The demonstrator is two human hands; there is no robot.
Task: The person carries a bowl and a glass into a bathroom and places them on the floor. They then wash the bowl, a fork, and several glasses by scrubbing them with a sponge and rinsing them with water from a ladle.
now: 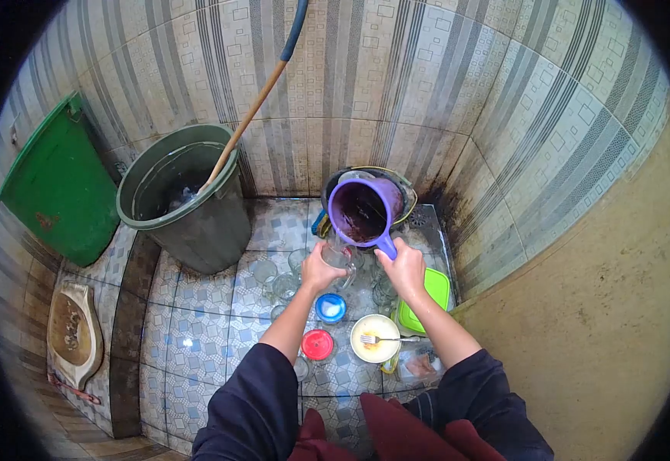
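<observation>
Left hand: one, bare, at the end of a forearm reaching forward and slightly inward over the floor; fingers and thumb closed around a clear glass vessel. Right hand: one, bare, forearm angled forward and inward; fingers clamped on the handle of a purple plastic dipper. The two hands are apart, roughly level with each other, with dark sleeves pushed up the arms.

Purple plastic dipper: ahead of the right hand and to its left, mouth facing the camera, interior dark. Clear glass vessel: between the hands, at the near side of the dipper; whether the two touch, cannot tell. Dark bucket with a yellow handle: behind the dipper, partly hidden by it.

Patterned tile floor, holding: several clear glasses, near and beyond the left forearm; one round blue lid and one round red lid, between the forearms; one cream-coloured bowl, a metal fork lying across it; one bright green lid, beside the right forearm.

Left side: one large grey-green bin, an orange-brown hose running down into it; one green plastic panel, leaning; one cream squat basin, low beside the tiled ledge.
</observation>
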